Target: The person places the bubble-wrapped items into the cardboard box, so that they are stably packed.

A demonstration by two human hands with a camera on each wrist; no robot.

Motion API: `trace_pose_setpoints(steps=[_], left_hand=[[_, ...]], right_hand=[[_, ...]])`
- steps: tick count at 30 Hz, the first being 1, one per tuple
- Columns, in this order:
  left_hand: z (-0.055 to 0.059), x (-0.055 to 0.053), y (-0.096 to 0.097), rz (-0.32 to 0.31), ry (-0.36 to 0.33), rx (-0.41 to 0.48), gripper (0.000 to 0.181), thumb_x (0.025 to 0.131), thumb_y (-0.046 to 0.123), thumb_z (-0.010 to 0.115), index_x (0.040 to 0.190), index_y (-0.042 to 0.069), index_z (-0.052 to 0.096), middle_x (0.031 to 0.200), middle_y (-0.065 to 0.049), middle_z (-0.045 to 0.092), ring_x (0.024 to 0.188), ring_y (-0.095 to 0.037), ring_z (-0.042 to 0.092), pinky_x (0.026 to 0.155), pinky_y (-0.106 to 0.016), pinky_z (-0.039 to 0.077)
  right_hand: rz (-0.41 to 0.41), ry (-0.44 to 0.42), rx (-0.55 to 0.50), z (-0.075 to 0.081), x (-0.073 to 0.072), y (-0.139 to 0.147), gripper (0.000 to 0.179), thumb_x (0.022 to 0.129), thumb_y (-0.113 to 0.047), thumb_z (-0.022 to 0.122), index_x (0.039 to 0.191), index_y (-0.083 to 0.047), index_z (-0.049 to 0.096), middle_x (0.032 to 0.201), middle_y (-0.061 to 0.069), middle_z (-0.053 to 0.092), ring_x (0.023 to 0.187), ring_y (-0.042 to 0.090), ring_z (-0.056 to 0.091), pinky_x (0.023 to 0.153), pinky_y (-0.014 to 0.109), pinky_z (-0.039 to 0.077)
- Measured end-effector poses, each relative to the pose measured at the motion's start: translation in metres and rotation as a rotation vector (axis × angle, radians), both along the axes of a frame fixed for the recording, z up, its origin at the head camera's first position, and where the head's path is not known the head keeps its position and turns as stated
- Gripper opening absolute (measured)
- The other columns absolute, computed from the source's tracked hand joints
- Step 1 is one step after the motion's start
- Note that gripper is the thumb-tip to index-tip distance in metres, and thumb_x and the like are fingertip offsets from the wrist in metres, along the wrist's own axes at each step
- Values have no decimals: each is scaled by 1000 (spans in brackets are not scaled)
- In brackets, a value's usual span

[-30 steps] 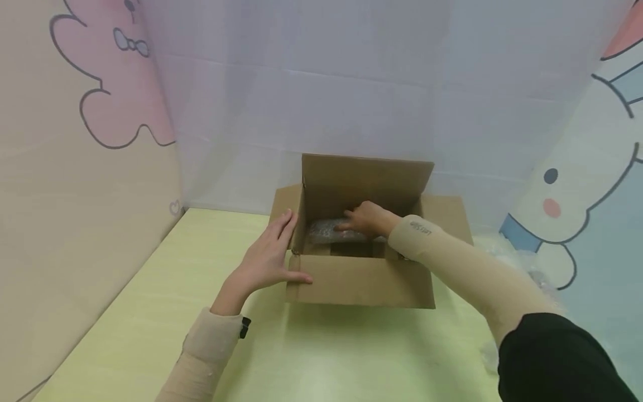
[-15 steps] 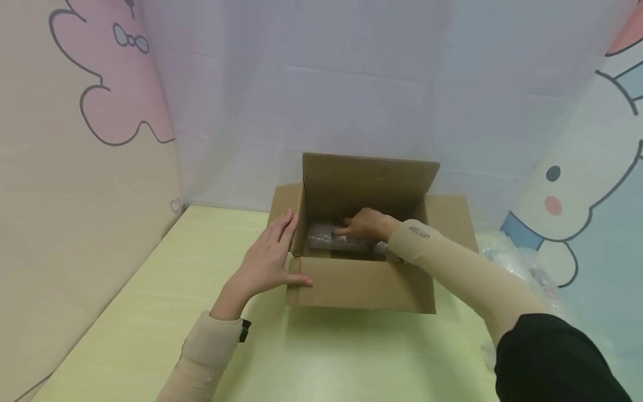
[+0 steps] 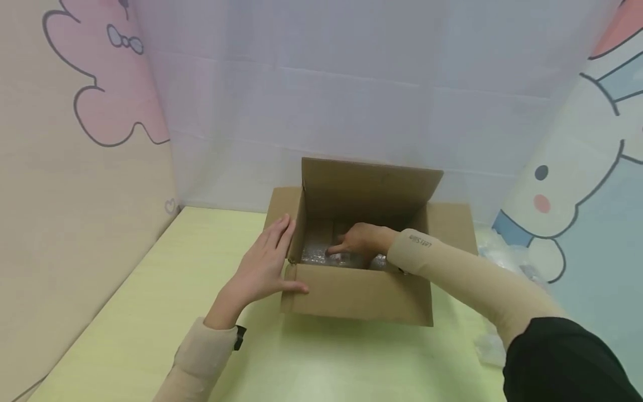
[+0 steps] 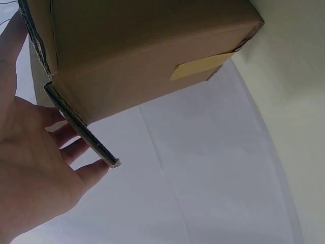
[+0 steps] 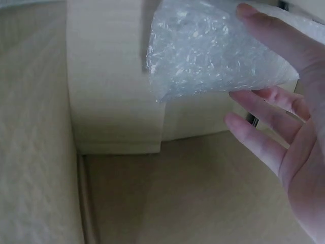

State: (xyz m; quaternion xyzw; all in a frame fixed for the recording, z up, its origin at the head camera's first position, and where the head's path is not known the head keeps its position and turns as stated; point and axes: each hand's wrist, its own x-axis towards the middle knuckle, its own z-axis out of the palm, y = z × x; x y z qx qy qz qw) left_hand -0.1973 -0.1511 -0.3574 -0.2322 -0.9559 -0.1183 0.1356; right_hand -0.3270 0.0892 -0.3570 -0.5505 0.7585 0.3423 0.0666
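Note:
An open brown cardboard box [image 3: 361,295] stands before me with its flaps spread outward. My left hand [image 3: 257,269] rests at its front left corner, with straight fingers on the left flap [image 3: 279,202] and the thumb stretched over the front flap. Inside the box, my right hand [image 3: 363,239] grips a package in clear bubble wrap [image 3: 312,254] close to the front wall. The right wrist view shows the thumb on one side of this bubble-wrapped package [image 5: 203,56] and fingers along the other. What the wrap encloses cannot be made out.
The box is on a pale yellow-green table [image 3: 201,251]. More clear plastic wrapping [image 3: 494,248] lies at right, partly behind the right forearm. A white cloth [image 3: 241,111] hangs behind, and cartoon-printed panels flank the table. A yellow tape strip [image 4: 203,66] is on the box's side.
The right hand and bubble-wrapped package have moved toward the front wall of the box, uncovering more of the interior behind them. The left hand keeps its place at the corner.

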Motion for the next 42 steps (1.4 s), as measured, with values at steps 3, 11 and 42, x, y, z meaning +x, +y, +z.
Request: trace_pose_setpoints(steps=[3,11,42], left_hand=[[-1,4,0,-3,-2,-10,134,60,69,78,154,-1,12,162,-20,12,150,-34,15,122,-44,20],[-4,17,3,-3,27,-52,136,58,74,74,154,-2,13,162,-20,13,149,-35,17,121,-44,23],[29,60,1,-60,-76,-86,128,61,76,72,150,-4,27,156,-23,29,143,-39,31,113,-49,35]], right_hand=[[12,-11,5,-2,7,-1,88,74,-41,82,147,-32,33,124,5,60,59,8,41,58,28,53],[62,-17,-12,-7,21,2,85,74,-39,82,144,-31,35,120,3,61,61,7,42,54,26,48],[-11,-47,-41,0,75,7,79,81,-30,77,146,-40,33,120,1,57,51,6,28,43,22,32]])
